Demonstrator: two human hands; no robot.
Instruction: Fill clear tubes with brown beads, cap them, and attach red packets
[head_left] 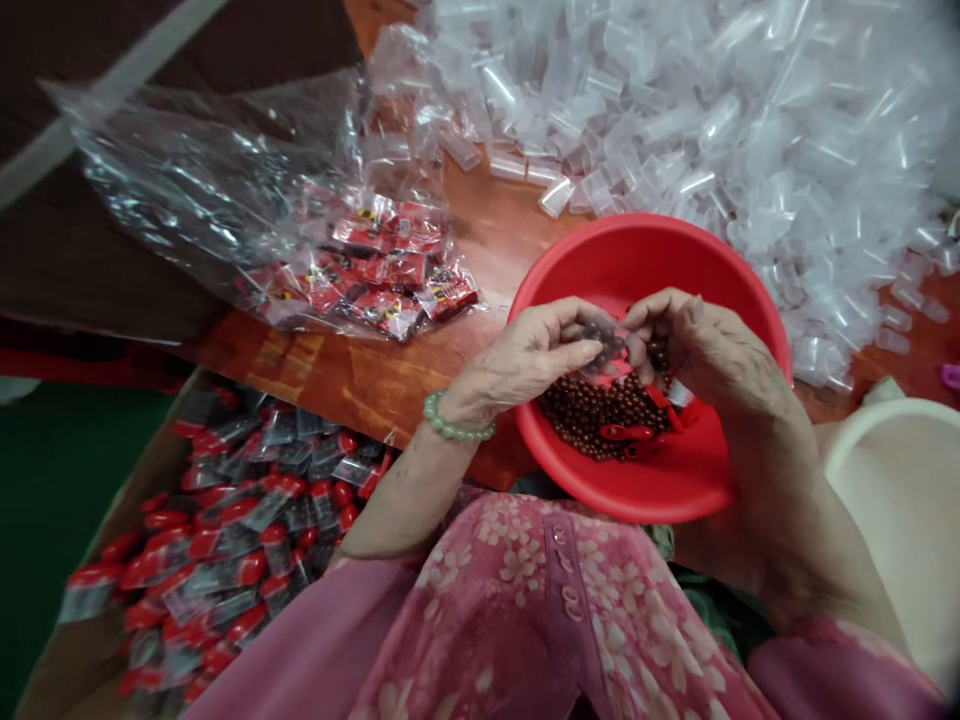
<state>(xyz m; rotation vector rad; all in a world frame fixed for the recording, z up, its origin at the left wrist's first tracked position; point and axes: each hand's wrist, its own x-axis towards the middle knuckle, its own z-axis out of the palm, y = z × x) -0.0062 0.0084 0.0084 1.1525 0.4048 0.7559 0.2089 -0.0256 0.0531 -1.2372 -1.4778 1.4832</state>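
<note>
Here, left hand [525,355] and right hand [697,345] pinch a clear bag [604,338] above a red basin [720,262] of brown beads [600,418].

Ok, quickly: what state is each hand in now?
Left hand: closed, pinching a small clear bag of beads.
Right hand: closed, pinching the same bag.

No legible text noted: printed yellow-and-black marks on the red packets [390,270] are too small to read, and the red-topped bags [247,520] show no readable lettering either.
</note>
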